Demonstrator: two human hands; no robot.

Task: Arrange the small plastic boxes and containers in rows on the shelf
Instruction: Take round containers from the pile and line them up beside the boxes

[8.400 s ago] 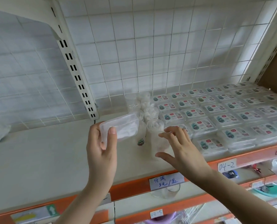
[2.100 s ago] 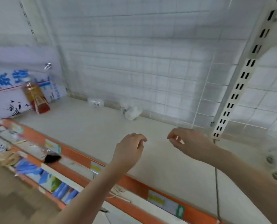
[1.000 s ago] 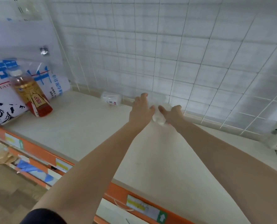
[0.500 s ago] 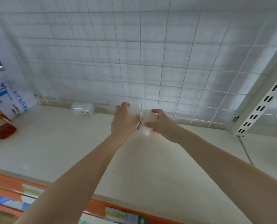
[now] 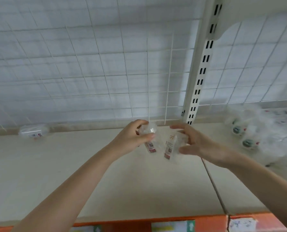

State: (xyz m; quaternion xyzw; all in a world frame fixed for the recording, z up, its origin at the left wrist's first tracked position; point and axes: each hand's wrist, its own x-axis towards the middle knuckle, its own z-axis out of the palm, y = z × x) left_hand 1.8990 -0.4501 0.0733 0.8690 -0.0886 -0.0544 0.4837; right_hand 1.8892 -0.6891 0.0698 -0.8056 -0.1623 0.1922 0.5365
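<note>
**Head view: two containers held, rows lie to the right**

Left hand [image 5: 132, 137] grips a clear container [image 5: 147, 136], upright, above the shelf [image 5: 72, 164]. Beside it the right hand [image 5: 194, 142] – fingers half spread – holds a second container [image 5: 171, 144], tilted. Blurred stocked containers [image 5: 256, 131] sit further right, nearer the right hand.

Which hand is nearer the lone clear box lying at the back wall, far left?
Left. The left hand holds a container right of the lone box; the right hand is farther right still.
</note>
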